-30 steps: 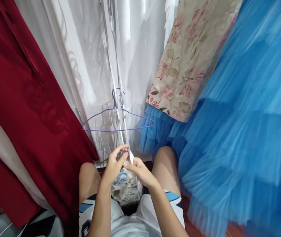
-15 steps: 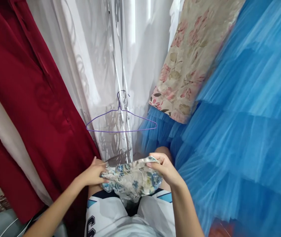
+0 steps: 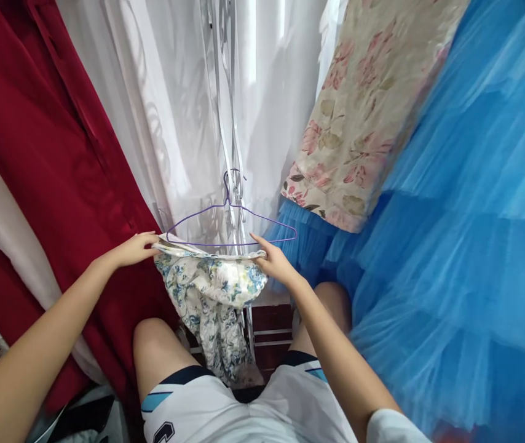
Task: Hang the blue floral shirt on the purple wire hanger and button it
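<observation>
A floral garment (image 3: 216, 283), white with blue and yellow flowers, is stretched by its top edge between my two hands and hangs down between my knees. My left hand (image 3: 138, 248) grips the edge at the left end, right by the left corner of a purple wire hanger (image 3: 202, 245). At the other end my right hand (image 3: 274, 259) pinches the edge, its index finger extended up near the hanger's bottom bar. The hanger hangs by its hook from white straps. Its left corner overlaps the garment's opening; whether it sits inside, I cannot tell.
Long dark red cloth (image 3: 73, 166) hangs on the left, and white cloth (image 3: 262, 111) covers the back. To the right are a beige dress with pink flowers (image 3: 355, 135) and a wide blue tulle skirt (image 3: 456, 246). A white metal rack bar (image 3: 272, 333) shows low between my legs.
Both hands have moved up and forward to the hanger, carrying the garment. It was bunched over my lap; now its top edge is spread and the rest hangs down.
</observation>
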Action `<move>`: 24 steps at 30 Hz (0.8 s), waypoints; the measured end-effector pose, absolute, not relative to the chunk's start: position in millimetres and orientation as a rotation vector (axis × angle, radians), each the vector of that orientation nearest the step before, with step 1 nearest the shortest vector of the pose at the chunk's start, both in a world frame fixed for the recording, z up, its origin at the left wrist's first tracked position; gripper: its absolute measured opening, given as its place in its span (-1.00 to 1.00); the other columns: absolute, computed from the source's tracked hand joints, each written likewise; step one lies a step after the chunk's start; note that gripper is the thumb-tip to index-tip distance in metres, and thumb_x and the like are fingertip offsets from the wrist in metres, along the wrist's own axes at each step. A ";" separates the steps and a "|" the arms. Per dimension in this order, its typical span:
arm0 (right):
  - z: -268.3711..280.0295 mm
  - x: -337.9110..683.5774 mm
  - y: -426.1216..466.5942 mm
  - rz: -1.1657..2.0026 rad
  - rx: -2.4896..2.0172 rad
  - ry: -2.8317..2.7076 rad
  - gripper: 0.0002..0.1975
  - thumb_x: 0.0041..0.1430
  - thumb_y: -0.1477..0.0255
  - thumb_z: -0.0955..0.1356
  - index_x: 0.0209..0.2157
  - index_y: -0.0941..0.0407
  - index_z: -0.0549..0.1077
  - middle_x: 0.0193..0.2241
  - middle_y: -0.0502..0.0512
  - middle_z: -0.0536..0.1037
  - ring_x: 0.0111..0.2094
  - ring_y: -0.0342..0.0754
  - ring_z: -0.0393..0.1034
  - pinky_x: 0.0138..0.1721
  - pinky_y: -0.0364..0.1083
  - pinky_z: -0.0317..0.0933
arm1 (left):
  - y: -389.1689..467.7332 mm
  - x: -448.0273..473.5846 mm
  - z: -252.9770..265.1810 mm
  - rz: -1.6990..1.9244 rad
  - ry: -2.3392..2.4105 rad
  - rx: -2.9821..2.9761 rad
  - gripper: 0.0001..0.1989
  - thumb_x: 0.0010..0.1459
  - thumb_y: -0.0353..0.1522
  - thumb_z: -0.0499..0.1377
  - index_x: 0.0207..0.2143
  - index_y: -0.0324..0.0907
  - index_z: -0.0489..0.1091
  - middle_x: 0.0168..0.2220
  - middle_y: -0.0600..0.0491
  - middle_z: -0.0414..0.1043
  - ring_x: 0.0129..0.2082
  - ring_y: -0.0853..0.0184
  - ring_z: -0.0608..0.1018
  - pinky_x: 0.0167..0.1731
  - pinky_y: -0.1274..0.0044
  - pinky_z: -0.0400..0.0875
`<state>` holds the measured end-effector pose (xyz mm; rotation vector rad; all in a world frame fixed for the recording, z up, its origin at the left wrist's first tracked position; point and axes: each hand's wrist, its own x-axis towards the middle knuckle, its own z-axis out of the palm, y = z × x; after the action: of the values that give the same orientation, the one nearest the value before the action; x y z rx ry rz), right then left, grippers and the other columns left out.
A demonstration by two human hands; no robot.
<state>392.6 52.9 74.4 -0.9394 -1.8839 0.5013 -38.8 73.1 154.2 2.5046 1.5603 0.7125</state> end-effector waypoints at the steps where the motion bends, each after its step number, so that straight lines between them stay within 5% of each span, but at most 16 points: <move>1: 75.7 393.3 63.1 0.444 -0.967 -1.887 -0.42 0.02 0.59 0.29 0.13 0.16 0.41 -0.29 0.11 0.59 -0.34 -0.03 0.42 -0.21 -0.06 0.29 | 79.3 -30.4 163.7 0.735 1.470 2.514 -0.71 0.01 -0.09 0.24 -0.38 -0.11 0.54 -0.17 -0.04 0.56 0.00 0.05 0.49 0.12 0.25 0.26; 6: 74.9 405.8 68.6 0.411 -0.920 -1.961 -0.48 0.04 0.62 0.26 0.04 0.10 0.52 0.00 0.16 0.57 0.04 0.12 0.43 0.10 0.04 0.23 | 85.4 26.6 190.4 0.956 1.238 2.390 -0.72 0.05 -0.15 0.26 -0.34 -0.20 0.46 -0.32 0.01 0.50 -0.30 0.25 0.53 -0.24 0.49 0.42; 10: 69.4 434.8 51.2 0.428 -0.867 -1.798 -0.29 0.03 0.61 0.24 0.27 0.07 0.28 -0.11 0.10 0.60 -0.11 0.03 0.49 -0.01 0.00 0.32 | 70.7 54.5 189.9 1.111 1.161 2.076 -0.58 -0.07 -0.20 0.36 -0.18 -0.16 0.37 -0.43 0.10 0.47 -0.49 0.34 0.51 -0.49 0.58 0.37; 14: 79.8 471.2 68.6 0.520 -0.911 -1.544 -0.27 0.08 0.47 0.31 0.32 0.13 0.15 -0.39 0.03 0.59 -0.52 -0.12 0.35 -0.39 -0.11 0.32 | 56.1 60.7 182.0 1.078 1.090 1.901 -0.52 -0.09 -0.20 0.39 -0.12 -0.15 0.38 -0.33 0.04 0.54 -0.47 0.33 0.55 -0.50 0.58 0.40; 19: 126.4 504.2 99.7 0.793 -0.948 -1.720 -0.62 -0.02 0.30 0.44 -0.17 0.21 0.59 -0.46 0.04 0.59 -0.46 -0.09 0.38 -0.39 -0.13 0.28 | 47.3 53.6 182.8 1.120 1.089 1.707 -0.64 -0.08 -0.26 0.40 -0.22 -0.19 0.47 -0.40 0.06 0.52 -0.50 0.35 0.54 -0.55 0.62 0.41; 24: 153.5 508.9 81.4 1.278 -0.961 -1.651 -0.74 0.03 0.34 0.46 -0.28 0.22 0.58 -0.36 0.18 0.63 -0.36 0.06 0.52 -0.28 -0.04 0.36 | 52.0 32.7 176.8 1.014 0.947 1.341 -0.58 -0.01 -0.24 0.33 -0.10 -0.23 0.49 -0.26 -0.12 0.58 -0.29 0.12 0.62 -0.30 0.42 0.56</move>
<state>508.9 81.4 153.5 -0.9614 -1.6509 1.2783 32.7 52.0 176.8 1.3406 0.9468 1.0138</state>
